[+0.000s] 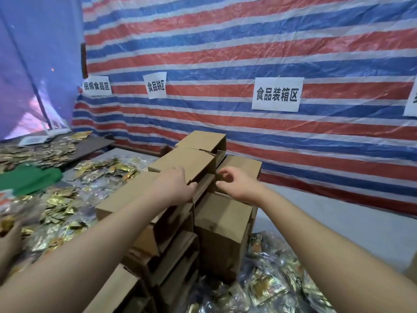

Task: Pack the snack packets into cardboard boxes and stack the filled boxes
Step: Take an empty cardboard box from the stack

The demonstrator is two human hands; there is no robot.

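Both arms reach forward over a stack of cardboard boxes (180,222) at centre frame. The left hand (178,186) rests on the near edge of the top cardboard box (182,162), its fingers curled over that box's front flap. The right hand (234,184) sits just right of the same box, with thumb and fingers bent toward each other; a small dark item appears at the fingertips, but whether it is pinched cannot be told. Behind the top box stands a second upper box (200,140), and another box (242,164) sits to its right, behind the right hand.

Gold snack packets (61,204) lie scattered across the surface at left, with more packets (270,285) at lower right. A green cloth (27,179) lies at left. Another person's hand (9,233) holds packets at the left edge. A red, white and blue striped tarpaulin (248,41) forms the backdrop and carries white paper signs, including one sign (277,94) at upper right.
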